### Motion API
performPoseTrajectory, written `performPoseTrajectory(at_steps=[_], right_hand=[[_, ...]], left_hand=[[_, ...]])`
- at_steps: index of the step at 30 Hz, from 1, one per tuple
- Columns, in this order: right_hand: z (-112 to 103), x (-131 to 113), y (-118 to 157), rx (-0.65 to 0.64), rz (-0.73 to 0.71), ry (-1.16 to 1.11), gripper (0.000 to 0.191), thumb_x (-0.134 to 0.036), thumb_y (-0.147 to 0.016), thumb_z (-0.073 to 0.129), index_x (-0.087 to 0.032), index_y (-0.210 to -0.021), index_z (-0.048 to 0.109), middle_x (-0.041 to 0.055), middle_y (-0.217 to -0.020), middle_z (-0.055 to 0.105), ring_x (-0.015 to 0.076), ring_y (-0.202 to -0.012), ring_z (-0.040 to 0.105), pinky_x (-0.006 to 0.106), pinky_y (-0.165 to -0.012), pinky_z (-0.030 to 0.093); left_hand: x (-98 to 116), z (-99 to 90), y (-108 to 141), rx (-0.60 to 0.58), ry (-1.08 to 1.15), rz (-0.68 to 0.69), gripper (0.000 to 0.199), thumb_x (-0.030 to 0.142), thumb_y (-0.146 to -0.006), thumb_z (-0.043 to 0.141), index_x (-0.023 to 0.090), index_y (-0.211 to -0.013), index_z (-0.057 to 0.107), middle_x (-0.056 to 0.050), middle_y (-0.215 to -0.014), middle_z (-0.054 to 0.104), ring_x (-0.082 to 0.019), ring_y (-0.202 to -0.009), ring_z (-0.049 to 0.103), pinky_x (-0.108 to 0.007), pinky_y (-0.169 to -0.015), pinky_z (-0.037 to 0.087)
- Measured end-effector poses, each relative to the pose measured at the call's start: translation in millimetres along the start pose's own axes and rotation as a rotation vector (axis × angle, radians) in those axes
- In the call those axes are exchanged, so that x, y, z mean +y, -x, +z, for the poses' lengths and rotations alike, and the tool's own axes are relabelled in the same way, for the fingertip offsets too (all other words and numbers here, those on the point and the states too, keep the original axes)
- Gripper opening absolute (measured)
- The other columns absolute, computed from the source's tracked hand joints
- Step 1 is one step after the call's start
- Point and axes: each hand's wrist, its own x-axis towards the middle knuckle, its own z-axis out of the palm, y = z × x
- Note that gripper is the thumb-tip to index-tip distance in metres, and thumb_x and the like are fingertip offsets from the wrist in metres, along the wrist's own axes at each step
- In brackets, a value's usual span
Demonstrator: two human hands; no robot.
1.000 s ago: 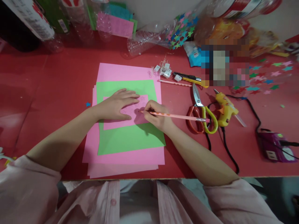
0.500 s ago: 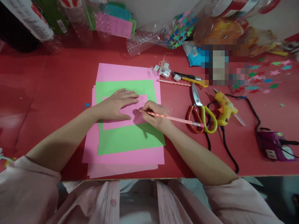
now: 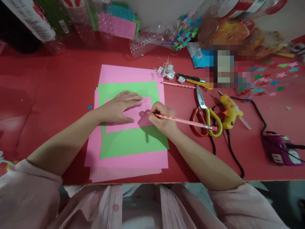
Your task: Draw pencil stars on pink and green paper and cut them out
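My left hand [image 3: 120,106] lies flat with spread fingers on a small pink paper [image 3: 119,128], which has faint pencil lines near its right side. In my right hand [image 3: 164,117] is a long pink pencil [image 3: 186,121] with orange spots; its tip is at the small paper and its eraser end points right, over the scissors' handles. Under the small paper lies a green sheet [image 3: 133,146], on top of larger pink sheets [image 3: 128,162].
Right of the papers are scissors [image 3: 202,103], a second pencil [image 3: 178,85], a cutter [image 3: 194,79], a yellow glue gun [image 3: 230,111] with a black cord and a purple box [image 3: 281,149]. Plastic bottles [image 3: 147,39] and paper stars [image 3: 264,82] lie farther back.
My right hand has shifted slightly to the right with the pencil, whose tip has moved right too. My left hand remains flat on the paper.
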Motion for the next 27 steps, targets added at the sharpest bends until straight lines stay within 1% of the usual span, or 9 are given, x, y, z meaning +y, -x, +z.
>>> performPoseTrajectory(at_steps=[4,9,15,22,27], right_hand=[[-0.6,-1.1,-0.3,0.022,-0.004,0.031,0.016,-0.014,-0.069,0.050,-0.023,-0.061,0.039,-0.0066,-0.053,0.041,0.0084,-0.050,0.037,0.024,-0.049,0.028],[-1.5,-1.3,-0.3,0.021,-0.006,0.025,0.015,-0.015,-0.069,0.050,-0.023,-0.061,0.040,-0.0066,-0.053,0.042,0.0084,-0.049,0.037,0.024,-0.049,0.028],[-2.1,-1.5,1.3,-0.052,0.014,0.051,0.012,-0.017,-0.071,0.050,-0.022,-0.063,0.043,-0.0060,-0.053,0.044,0.0089,-0.050,0.039,0.024,-0.050,0.028],[0.2,0.5,1.8,-0.116,-0.064,0.079,0.013,-0.017,-0.069,0.050,-0.022,-0.062,0.040,-0.0058,-0.053,0.044,0.0089,-0.051,0.039,0.024,-0.052,0.029],[0.9,1.3,2.0,-0.124,-0.106,0.070,0.015,-0.018,-0.072,0.051,-0.022,-0.062,0.040,-0.0056,-0.054,0.046,0.0086,-0.051,0.040,0.024,-0.051,0.029]], left_hand=[[0.2,0.0,0.2,0.001,-0.003,-0.003,0.062,0.043,-0.082,0.063,0.019,-0.139,0.051,-0.009,-0.152,0.044,-0.030,-0.144,0.033,-0.052,-0.122,0.015],[0.9,-0.9,-0.6,-0.001,-0.011,0.003,0.061,0.042,-0.082,0.064,0.019,-0.138,0.052,-0.009,-0.152,0.045,-0.030,-0.144,0.033,-0.051,-0.122,0.016],[1.5,-1.1,-0.4,-0.021,-0.015,-0.020,0.063,0.044,-0.082,0.063,0.018,-0.139,0.051,-0.010,-0.153,0.043,-0.030,-0.145,0.031,-0.052,-0.122,0.013],[1.2,-0.3,0.9,-0.020,-0.028,-0.020,0.064,0.043,-0.083,0.062,0.017,-0.140,0.050,-0.010,-0.154,0.042,-0.029,-0.146,0.030,-0.050,-0.123,0.012],[0.8,-0.6,0.4,-0.021,-0.024,-0.009,0.065,0.042,-0.084,0.063,0.014,-0.140,0.050,-0.013,-0.153,0.042,-0.031,-0.146,0.030,-0.051,-0.123,0.013]])
